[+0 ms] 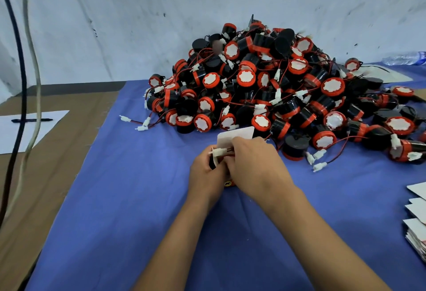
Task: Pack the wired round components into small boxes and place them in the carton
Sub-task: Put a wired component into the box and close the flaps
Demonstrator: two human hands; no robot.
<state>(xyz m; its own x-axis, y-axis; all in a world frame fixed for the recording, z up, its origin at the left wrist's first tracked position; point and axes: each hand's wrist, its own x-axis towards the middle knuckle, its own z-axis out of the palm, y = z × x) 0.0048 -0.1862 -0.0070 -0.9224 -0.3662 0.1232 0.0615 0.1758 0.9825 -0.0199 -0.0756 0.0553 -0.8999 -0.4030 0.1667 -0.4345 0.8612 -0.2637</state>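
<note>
- On the blue cloth, near its middle, a small box was held between two hands.
- The box's white flap was seen standing up behind the fingers, just in front of the pile.
- The left hand was curled round a black part at the box's mouth, and the part was gripped there.
- A white plug on red wires was seen sticking out to the left, over the left hand.
- The right hand was laid over the box, with its fingers bent down onto the box and the wires.
- How tightly the right fingers were pressed could not be told, because they were hidden under the hand.
- A bit of red and yellow print on the box was seen low down between the two hands.
- Behind the hands, a big pile of black and red round parts with white tops was heaped against the grey wall.
- Many white plugs and thin wires were tangled through the pile.
- At the right edge, flat white boxes were stacked.
- At the far right, a water bottle was laid on its side.
- On the left, a pen was laid on a sheet of paper, with two cables hanging in front.
</note>
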